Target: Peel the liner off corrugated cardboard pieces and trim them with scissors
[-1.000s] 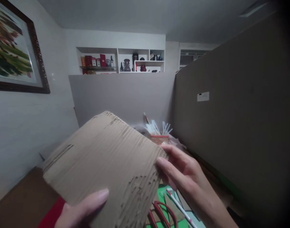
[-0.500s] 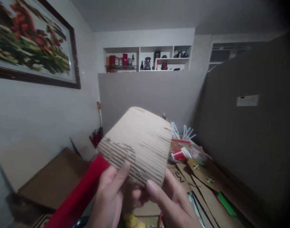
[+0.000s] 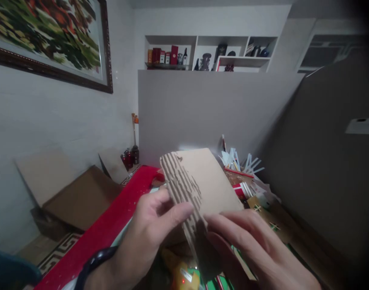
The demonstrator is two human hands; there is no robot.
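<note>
A piece of cardboard is held up in front of me, its torn, ridged strip facing left and its smooth face to the right. My left hand grips the ridged edge, thumb on top and fingers behind. Against the lower right part of the cardboard rests my right hand, its fingers bent over the near edge and its thumb low beside it. Beneath the hands lies a yellow object, partly hidden.
A red cloth runs along the table's left side. An open cardboard box stands at the left. Paper cups, white strips and cardboard pieces lie at the right, before a grey partition.
The cardboard has turned, so its ridged strip now runs along the left side. My right hand has shifted right and over the cardboard's edge. The view has tilted down and turned slightly.
</note>
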